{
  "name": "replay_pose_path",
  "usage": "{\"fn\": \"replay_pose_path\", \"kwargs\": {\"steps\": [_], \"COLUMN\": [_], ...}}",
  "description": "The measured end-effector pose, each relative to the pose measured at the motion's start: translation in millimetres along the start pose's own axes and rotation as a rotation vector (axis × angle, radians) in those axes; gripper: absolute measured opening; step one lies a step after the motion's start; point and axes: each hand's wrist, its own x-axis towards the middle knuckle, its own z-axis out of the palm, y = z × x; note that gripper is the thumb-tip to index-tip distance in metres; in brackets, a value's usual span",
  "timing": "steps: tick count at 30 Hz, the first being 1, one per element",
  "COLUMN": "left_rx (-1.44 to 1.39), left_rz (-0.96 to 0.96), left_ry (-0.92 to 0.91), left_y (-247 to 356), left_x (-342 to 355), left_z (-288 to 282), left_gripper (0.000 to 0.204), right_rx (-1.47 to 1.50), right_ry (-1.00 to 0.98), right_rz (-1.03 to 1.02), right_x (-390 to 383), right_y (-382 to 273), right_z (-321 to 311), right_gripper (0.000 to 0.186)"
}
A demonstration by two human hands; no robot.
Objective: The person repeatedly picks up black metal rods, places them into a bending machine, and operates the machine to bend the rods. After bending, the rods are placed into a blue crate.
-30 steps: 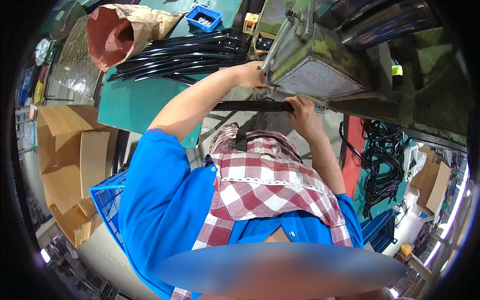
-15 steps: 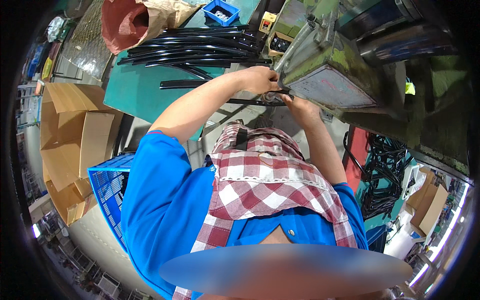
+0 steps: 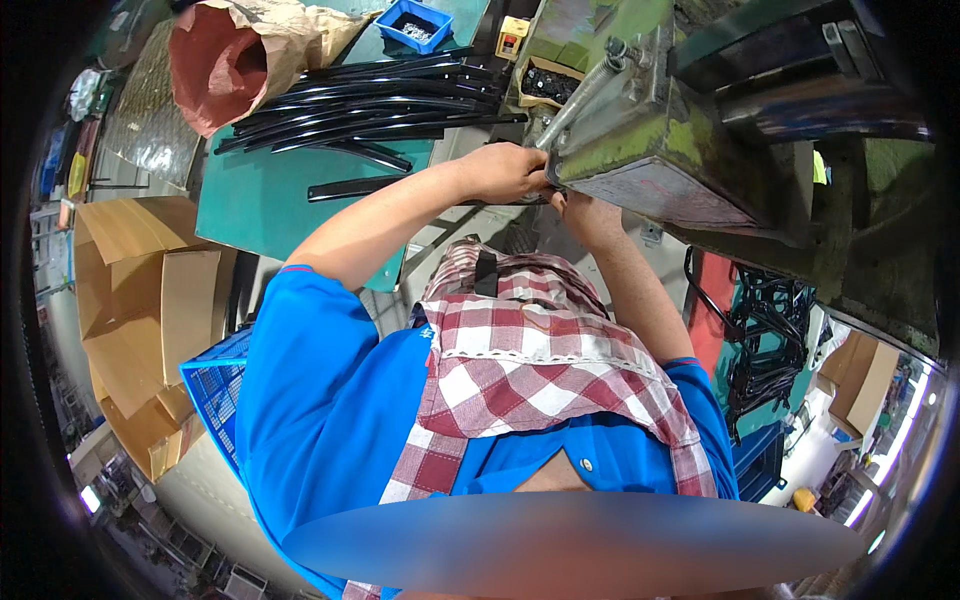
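Note:
My left hand is closed right against the lower corner of a worn green and grey machine head, its fingertips hidden there. Close by, my right hand comes up from below with fingers bent in a pinch, almost meeting the left. A thin black tube shows just under the left hand and runs to the right hand's fingers. Whatever lies between the left fingers is hidden. Beyond my left forearm, a pile of glossy black tubes lies on a green tabletop.
Behind the tubes are a brown paper sack and a blue bin of small metal parts. A box of dark parts stands beside the machine. Left are an open carton and a blue crate; right, bent black frames.
Both hands have drawn closer together at the machine's corner, covering more of the black tube. The whole view has shifted slightly.

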Motion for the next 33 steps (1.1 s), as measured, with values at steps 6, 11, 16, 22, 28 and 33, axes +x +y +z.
{"fn": "replay_pose_path", "kwargs": {"steps": [6,11,16,22,28,33], "left_rx": [0.26,0.115,-0.216,-0.535,-0.563,-0.397], "left_rz": [-0.054,-0.045,-0.066,-0.258,-0.299,-0.203], "left_ry": [0.083,0.057,-0.066,-0.269,-0.322,-0.392], "left_y": [12,3,-1,6,6,9], "left_x": [1,16,31,42,38,26], "left_z": [26,31,23,8,11,-1], "left_gripper": [0.033,0.043,0.033,0.03,0.036,0.052], "right_rx": [0.037,-0.027,-0.011,-0.035,0.016,-0.009], "right_ry": [-0.032,-0.144,-0.284,-0.241,-0.213,-0.245], "right_rz": [0.01,0.071,0.23,0.317,0.355,0.368], "right_x": [4,-1,-12,-17,-14,-13], "right_y": [9,15,23,40,28,17], "right_z": [15,13,8,7,-14,-31], "right_gripper": [0.042,0.049,0.054,0.064,0.066,0.059]}}
